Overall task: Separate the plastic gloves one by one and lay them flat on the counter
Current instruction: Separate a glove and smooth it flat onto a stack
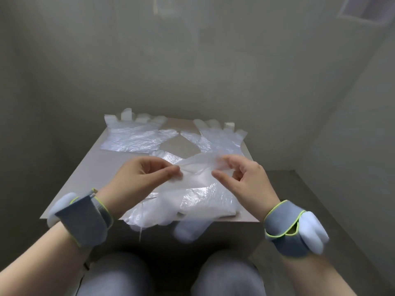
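Head view: the left hand (145,176) and the right hand (245,180) hold one thin plastic glove (198,165) between them, just above the near middle of the counter (85,178). The left thumb and forefinger pinch its crumpled edge. The right fingers curl round the other side, with the film lying partly across them. The held glove is a clear, milky film, creased and limp.

Under it a loose pile of gloves (192,204) lies at the near edge. It is glossy and wrinkled, and some of it hangs over the edge.

At the far left a flat glove (136,137) lies spread with its fingers pointing away, and a second flat glove (220,137) lies at the far right. Their thumbs nearly meet. The counter is smooth, matte and grey-brown.

A grey fabric wristband (85,218) with a lime edge wraps the left wrist.
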The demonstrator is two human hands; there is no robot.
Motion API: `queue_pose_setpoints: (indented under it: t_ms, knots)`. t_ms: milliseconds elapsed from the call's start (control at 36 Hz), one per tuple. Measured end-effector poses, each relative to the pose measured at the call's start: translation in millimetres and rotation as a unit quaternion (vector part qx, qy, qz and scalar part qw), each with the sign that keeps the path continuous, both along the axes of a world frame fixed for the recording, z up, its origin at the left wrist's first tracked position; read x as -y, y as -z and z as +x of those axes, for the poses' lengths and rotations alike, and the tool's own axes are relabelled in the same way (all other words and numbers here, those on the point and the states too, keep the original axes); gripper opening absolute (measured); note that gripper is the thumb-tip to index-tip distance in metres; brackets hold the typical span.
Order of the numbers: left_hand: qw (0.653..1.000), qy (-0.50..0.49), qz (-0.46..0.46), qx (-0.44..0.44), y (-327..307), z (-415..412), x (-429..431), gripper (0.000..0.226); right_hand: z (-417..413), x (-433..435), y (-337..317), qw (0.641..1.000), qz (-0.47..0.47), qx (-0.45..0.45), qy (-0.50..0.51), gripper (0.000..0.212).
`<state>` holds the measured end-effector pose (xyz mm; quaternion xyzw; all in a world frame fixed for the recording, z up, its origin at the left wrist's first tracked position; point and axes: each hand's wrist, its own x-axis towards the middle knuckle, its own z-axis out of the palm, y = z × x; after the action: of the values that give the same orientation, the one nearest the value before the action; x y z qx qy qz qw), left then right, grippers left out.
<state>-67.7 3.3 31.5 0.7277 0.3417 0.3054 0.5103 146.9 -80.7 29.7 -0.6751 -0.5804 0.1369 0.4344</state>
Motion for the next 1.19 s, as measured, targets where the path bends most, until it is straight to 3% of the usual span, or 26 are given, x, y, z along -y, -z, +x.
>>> queue_pose_setpoints:
  t_ms: [56,139,222,333,444,556,667,889,1194]
  knots:
    - [0.998,0.007,-0.047,0.047,-3,-5,-1,0.031,-4,-5,-5,0.999,-0.009,-0.04,-0.035,0.003]
    - [0.988,-0.008,-0.122,0.096,-6,-13,-4,0.032,-12,-10,-16,0.989,-0.014,-0.12,-0.082,0.008]
    - [0.979,-0.028,-0.153,0.133,-13,-23,-11,0.036,-18,-17,-26,0.988,-0.012,-0.121,-0.097,0.01]
    - [0.982,-0.066,-0.118,0.135,-28,-34,-24,0.044,-27,-31,-43,0.99,0.009,-0.088,-0.107,0.012]
    - [0.994,-0.056,0.012,0.095,-45,-46,-29,0.061,-39,-43,-63,0.991,0.032,-0.032,-0.127,0.013]
    - [0.975,-0.089,0.204,-0.01,-60,-54,-29,0.046,-49,-55,-78,0.989,0.052,0.017,-0.137,0.012]
    - [0.938,-0.132,0.318,-0.023,-67,-57,-39,0.03,-54,-65,-89,0.987,0.07,0.034,-0.143,0.012]
    - [0.942,-0.159,0.294,0.02,-92,-69,-66,0.014,-60,-95,-114,0.981,0.077,0.083,-0.156,0.01]
    - [0.97,-0.169,0.175,0.03,-79,-89,-112,0.011,-67,-137,-124,0.991,-0.008,0.04,-0.13,0.013]
